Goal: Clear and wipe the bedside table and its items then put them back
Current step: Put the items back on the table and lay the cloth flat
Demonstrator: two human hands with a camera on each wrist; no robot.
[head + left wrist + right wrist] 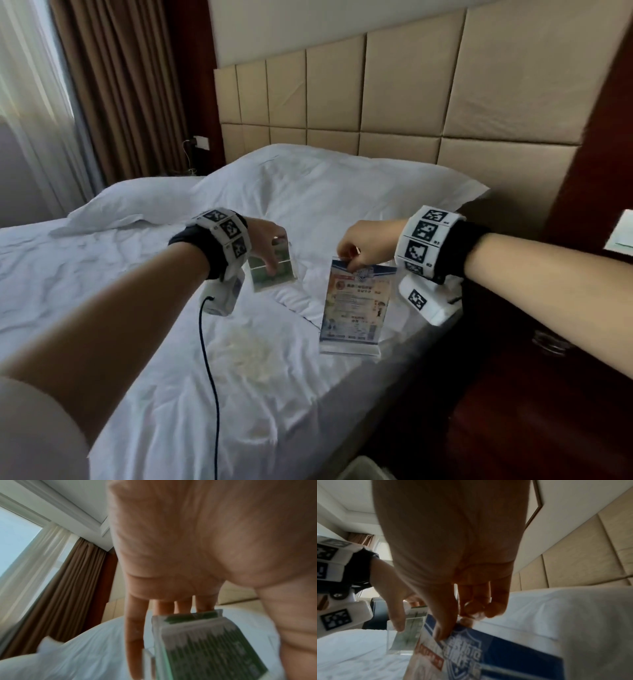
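My left hand (pixel 274 255) grips a small clear acrylic sign (pixel 272 272) with a green card, holding it from above over the white bed (pixel 102 274). Up close, the green card sign (pixel 205 649) fills the lower part of the left wrist view, blurred. My right hand (pixel 349 257) pinches the top edge of a taller acrylic sign (pixel 356 305) with a blue and white printed card. Its clear base sits at the sheet near the bed's right edge. In the right wrist view thumb and fingers close on the blue sign (pixel 505 649). A pale crumpled cloth (pixel 246 353) lies on the sheet.
The dark wooden bedside table (pixel 513 411) stands right of the bed, with a white paper (pixel 620 236) and a small glass object (pixel 548 342) on it. White pillows (pixel 325 192) lie against a padded headboard (pixel 394 102). Brown curtains (pixel 130 85) hang at the left.
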